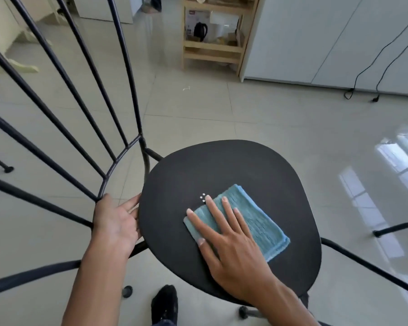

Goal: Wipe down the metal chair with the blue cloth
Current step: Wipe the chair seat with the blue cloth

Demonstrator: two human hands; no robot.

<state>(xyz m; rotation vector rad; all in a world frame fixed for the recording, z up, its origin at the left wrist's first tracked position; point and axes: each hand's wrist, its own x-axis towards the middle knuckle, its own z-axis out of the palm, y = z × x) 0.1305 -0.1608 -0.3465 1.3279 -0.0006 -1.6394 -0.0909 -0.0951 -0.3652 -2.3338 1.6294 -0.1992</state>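
Blue cloth (252, 222), folded into a pad, lies flat on the dark seat (222, 170) of the metal chair (118, 158), and my right hand (231, 243) rests on its near-left part with fingers spread, palm pressing down, not gripping. My left hand (114, 222) sits at the seat's left edge, fingers curled loosely around the rim beside the back rails (64, 74), steadying the frame. From here I judge the main risk is the cloth sliding out from under my flat palm, or unfolding at its free far corner, since nothing pinches it. A hard push could also skid the chair on the glossy tile floor (257, 109) if my left hold slackens. A few pale specks (203, 197) just past my fingertips could be missed. Farther off stands a wooden shelf unit (217, 48).
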